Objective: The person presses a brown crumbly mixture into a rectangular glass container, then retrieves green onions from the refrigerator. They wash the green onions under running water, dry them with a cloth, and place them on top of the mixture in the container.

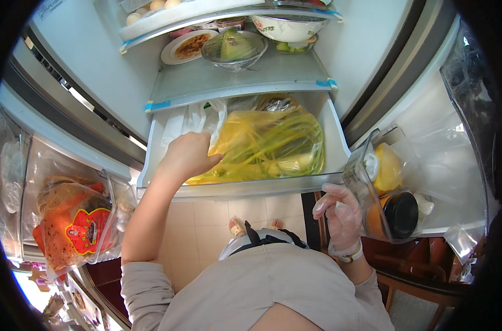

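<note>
A refrigerator drawer (251, 189) is pulled out in front of me. Inside lies a yellow translucent plastic bag (271, 140) with long green stalks showing through it. A white plastic bag (191, 118) sits beside it at the drawer's left. My bare left hand (191, 156) is over the left part of the drawer, at the yellow bag's edge; its fingertips are hidden, so whether it grips anything is unclear. My right hand (340, 217), in a clear disposable glove, hangs by the drawer's front right corner. Its fingers are loosely bent and apart, with nothing visible in them.
Above, a glass shelf (242, 78) bears a plate of food (192, 46), a film-covered bowl (233, 49) and a flowered bowl (288, 28). Eggs (156, 5) are higher up. Open doors flank me, with a food packet (75, 223) left and a dark-lidded jar (401, 215) right.
</note>
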